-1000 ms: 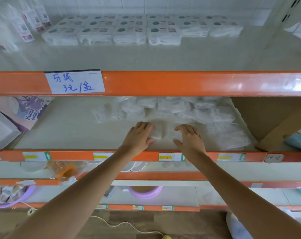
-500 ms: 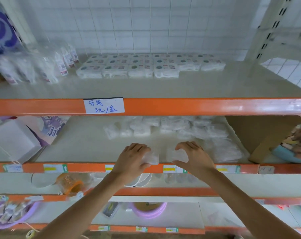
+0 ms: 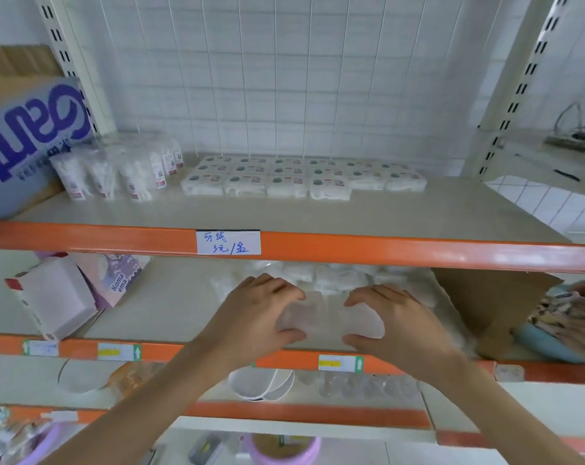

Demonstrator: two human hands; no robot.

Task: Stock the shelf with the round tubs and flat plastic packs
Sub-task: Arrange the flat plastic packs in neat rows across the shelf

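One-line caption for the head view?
Left hand and right hand grip clear flat plastic packs at the front of the orange-edged middle shelf, similar packs piled behind.

Packs | I see two clear flat packs (image 3: 358, 320) touching side by side, level, above the middle shelf (image 3: 170, 307) front | loose packs (image 3: 334, 278) heaped behind, blurred.

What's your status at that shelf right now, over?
Left hand grips a clear pack, right hand a second pack. Both near the middle shelf front. Pile of packs behind, cardboard box close right.
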